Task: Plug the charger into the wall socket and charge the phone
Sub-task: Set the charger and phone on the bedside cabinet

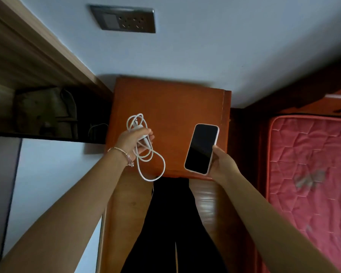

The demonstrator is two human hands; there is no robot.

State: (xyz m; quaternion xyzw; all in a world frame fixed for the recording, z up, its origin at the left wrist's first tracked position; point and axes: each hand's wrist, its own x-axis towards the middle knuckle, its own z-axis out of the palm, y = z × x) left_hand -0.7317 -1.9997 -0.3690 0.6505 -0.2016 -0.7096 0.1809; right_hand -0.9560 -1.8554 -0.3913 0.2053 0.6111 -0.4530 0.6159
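My left hand (133, 140) grips a white charger with its coiled cable (146, 154); loops hang below the hand over the front of the bedside table. My right hand (222, 162) holds a phone (202, 148) with a dark screen and a light case, screen up, above the table's right front part. A grey wall socket (126, 19) sits high on the pale wall, above the table and well away from both hands.
An orange-brown wooden bedside table (169, 103) stands against the wall. A bed with a pink quilted mattress (311, 174) lies to the right. A wooden shelf unit (37, 75) with dark items is at the left. My dark trouser legs show below.
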